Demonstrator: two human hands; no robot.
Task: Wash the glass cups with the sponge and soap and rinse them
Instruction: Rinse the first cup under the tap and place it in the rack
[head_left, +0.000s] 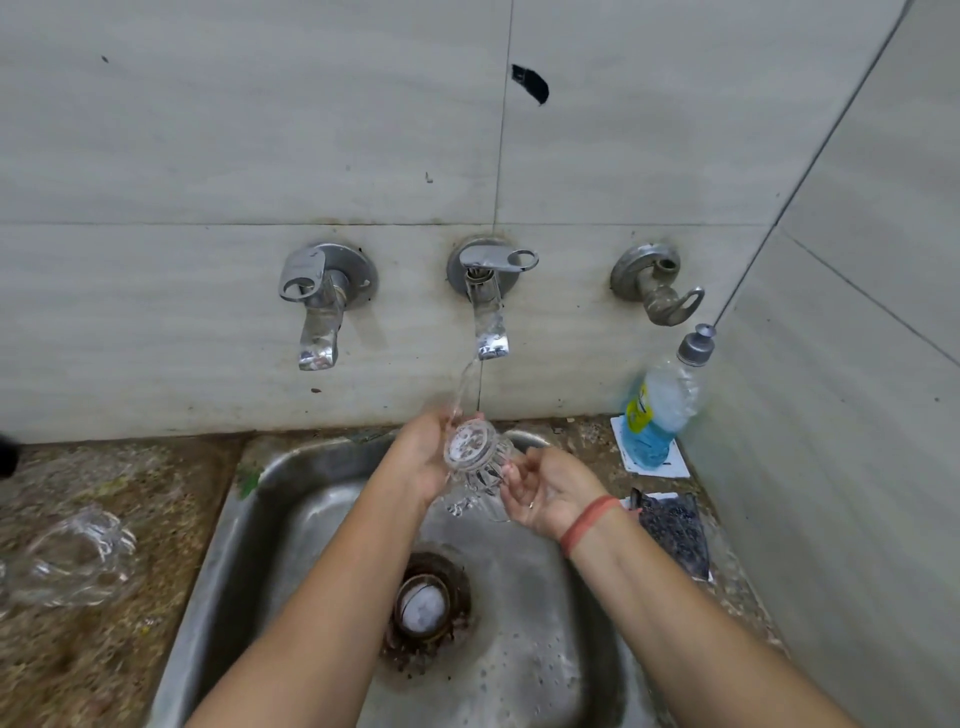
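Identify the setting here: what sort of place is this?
Probably a home kitchen or utility wash area: a stainless steel sink set in a speckled stone counter, three wall-mounted taps on grey tiles, and a bottle of blue dish soap in the corner.

glass cup (475, 457): base up, in water stream (464, 387) | soap bottle (657, 415): right counter
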